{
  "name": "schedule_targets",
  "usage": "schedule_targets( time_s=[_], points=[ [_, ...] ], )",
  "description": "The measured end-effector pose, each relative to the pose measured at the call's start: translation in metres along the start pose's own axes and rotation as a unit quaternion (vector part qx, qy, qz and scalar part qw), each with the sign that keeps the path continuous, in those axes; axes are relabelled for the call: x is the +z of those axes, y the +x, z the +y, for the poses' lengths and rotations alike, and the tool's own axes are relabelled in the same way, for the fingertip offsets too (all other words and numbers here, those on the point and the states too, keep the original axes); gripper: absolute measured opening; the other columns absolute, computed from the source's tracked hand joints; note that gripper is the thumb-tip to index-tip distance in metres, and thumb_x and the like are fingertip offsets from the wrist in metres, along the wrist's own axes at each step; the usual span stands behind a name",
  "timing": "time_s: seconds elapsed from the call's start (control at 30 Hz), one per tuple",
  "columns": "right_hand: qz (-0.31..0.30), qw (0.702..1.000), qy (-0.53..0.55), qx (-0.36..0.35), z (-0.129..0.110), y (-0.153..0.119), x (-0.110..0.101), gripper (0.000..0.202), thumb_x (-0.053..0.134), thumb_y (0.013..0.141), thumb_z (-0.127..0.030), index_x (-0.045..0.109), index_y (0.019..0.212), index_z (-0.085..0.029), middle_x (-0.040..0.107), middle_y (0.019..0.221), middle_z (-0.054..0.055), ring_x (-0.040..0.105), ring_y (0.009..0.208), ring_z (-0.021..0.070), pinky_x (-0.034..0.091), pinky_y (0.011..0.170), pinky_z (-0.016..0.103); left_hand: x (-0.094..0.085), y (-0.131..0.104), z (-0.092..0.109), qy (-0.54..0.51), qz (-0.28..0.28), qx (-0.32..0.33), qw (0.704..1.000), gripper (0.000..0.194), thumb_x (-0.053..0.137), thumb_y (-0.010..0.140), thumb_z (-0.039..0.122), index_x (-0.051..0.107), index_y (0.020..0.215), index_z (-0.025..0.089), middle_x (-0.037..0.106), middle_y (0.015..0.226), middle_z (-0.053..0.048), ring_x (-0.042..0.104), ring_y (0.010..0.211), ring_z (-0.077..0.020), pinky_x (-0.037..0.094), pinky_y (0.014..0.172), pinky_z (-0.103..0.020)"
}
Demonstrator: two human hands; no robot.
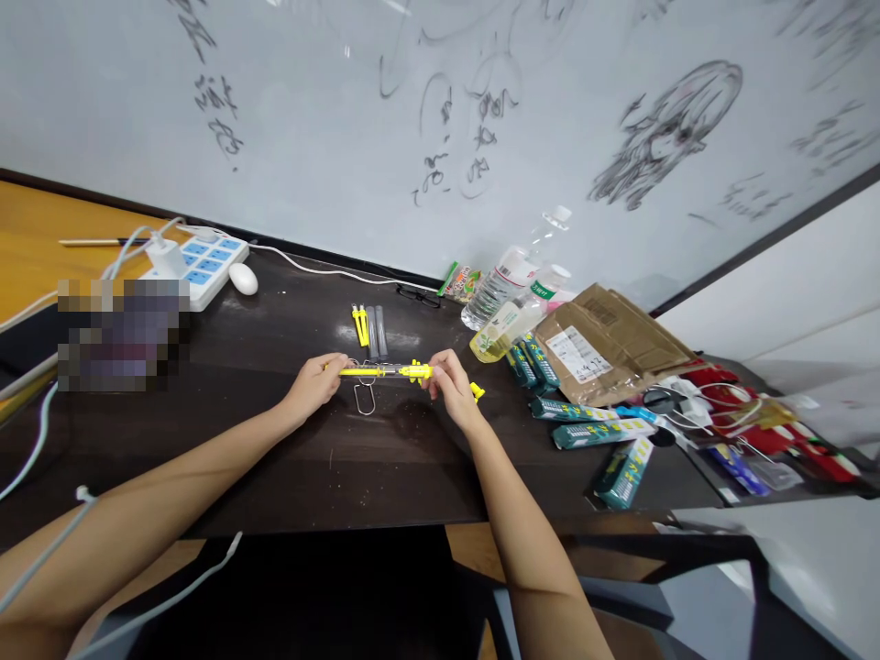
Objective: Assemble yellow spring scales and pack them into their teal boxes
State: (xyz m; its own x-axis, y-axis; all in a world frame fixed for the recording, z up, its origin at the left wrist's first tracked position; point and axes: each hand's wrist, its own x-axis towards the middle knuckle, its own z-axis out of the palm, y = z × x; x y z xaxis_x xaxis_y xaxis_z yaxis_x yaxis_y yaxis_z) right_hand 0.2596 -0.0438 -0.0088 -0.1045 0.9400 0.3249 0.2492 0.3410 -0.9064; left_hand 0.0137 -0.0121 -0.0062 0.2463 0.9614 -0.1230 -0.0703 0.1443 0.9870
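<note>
A slim yellow pen-like piece (385, 371) with a clear middle section lies level between my two hands. My left hand (319, 383) pinches its left end. On the right, my right hand (450, 380) grips the bulkier, notched yellow end. A bent metal wire loop (364, 400) rests on the table just beneath it. Farther back lie some small yellow parts with clear tips (359, 325), beside clear grey tubes (377, 332). Another yellow piece (477, 392) shows partly behind my right wrist.
Plastic bottles (496, 286), a cardboard package (605, 348) and several green boxes (584, 433) crowd the right side. On the left are a power strip (218, 270), a white mouse-like object (243, 279) and cables. A whiteboard (330, 137) stands behind the dark table (289, 486).
</note>
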Motion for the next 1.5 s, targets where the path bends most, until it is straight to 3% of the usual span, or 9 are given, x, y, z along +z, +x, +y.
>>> schedule_targets(
  time_s=[0.47, 0.9, 1.17, 1.37, 1.5],
  points=[
    [-0.025, 0.996, -0.087, 0.004, -0.0007, 0.0005, 0.0001, 0.045, 0.038, 0.093, -0.053, 0.046, 0.065, -0.02, 0.052, 0.058, -0.002, 0.045, 0.049, 0.0098, 0.037, 0.053, 0.024, -0.0015, 0.001, -0.0031, 0.009, -0.006, 0.013, 1.0, 0.023, 0.044, 0.088, 0.03, 0.056, 0.076, 0.014, 0.023, 0.038, 0.011, 0.019, 0.032, -0.0042, 0.013, 0.035, -0.017],
    [-0.001, 0.991, -0.131, 0.021, 0.0049, 0.0019, 0.0013, 0.062, 0.032, 0.091, -0.062, 0.046, 0.048, -0.019, 0.046, 0.047, 0.0, 0.044, 0.047, 0.0115, 0.037, 0.055, 0.027, -0.0009, 0.0013, -0.0038, 0.018, -0.008, 0.019, 1.0, 0.024, 0.047, 0.086, 0.032, 0.058, 0.074, 0.013, 0.023, 0.037, 0.011, 0.021, 0.031, -0.0044, 0.014, 0.035, -0.017],
    [-0.002, 0.992, -0.122, 0.031, 0.0035, 0.0002, 0.0004, 0.054, 0.033, 0.092, -0.06, 0.049, 0.06, -0.019, 0.049, 0.052, -0.001, 0.045, 0.047, 0.0112, 0.036, 0.051, 0.026, -0.0011, 0.001, -0.0025, 0.018, -0.011, 0.024, 0.999, 0.023, 0.05, 0.085, 0.032, 0.058, 0.073, 0.014, 0.024, 0.037, 0.01, 0.022, 0.031, -0.0047, 0.013, 0.036, -0.018],
    [-0.026, 0.999, -0.018, 0.014, -0.0003, -0.0004, 0.0036, 0.032, 0.042, 0.092, -0.052, 0.051, 0.097, -0.022, 0.054, 0.063, -0.004, 0.043, 0.048, 0.0088, 0.036, 0.046, 0.022, -0.0023, 0.0016, -0.0046, 0.026, -0.003, 0.031, 0.999, 0.024, 0.05, 0.085, 0.033, 0.059, 0.075, 0.014, 0.026, 0.037, 0.01, 0.023, 0.032, -0.0049, 0.014, 0.036, -0.017],
    [-0.023, 0.999, 0.034, 0.026, 0.0004, 0.0004, 0.0045, 0.031, 0.054, 0.087, -0.048, 0.049, 0.103, -0.022, 0.056, 0.065, -0.005, 0.045, 0.048, 0.007, 0.038, 0.045, 0.019, -0.0024, 0.0022, -0.0052, 0.004, 0.005, 0.017, 1.0, 0.025, 0.05, 0.086, 0.036, 0.057, 0.077, 0.014, 0.024, 0.039, 0.011, 0.02, 0.032, -0.0042, 0.013, 0.036, -0.017]
  ],
)
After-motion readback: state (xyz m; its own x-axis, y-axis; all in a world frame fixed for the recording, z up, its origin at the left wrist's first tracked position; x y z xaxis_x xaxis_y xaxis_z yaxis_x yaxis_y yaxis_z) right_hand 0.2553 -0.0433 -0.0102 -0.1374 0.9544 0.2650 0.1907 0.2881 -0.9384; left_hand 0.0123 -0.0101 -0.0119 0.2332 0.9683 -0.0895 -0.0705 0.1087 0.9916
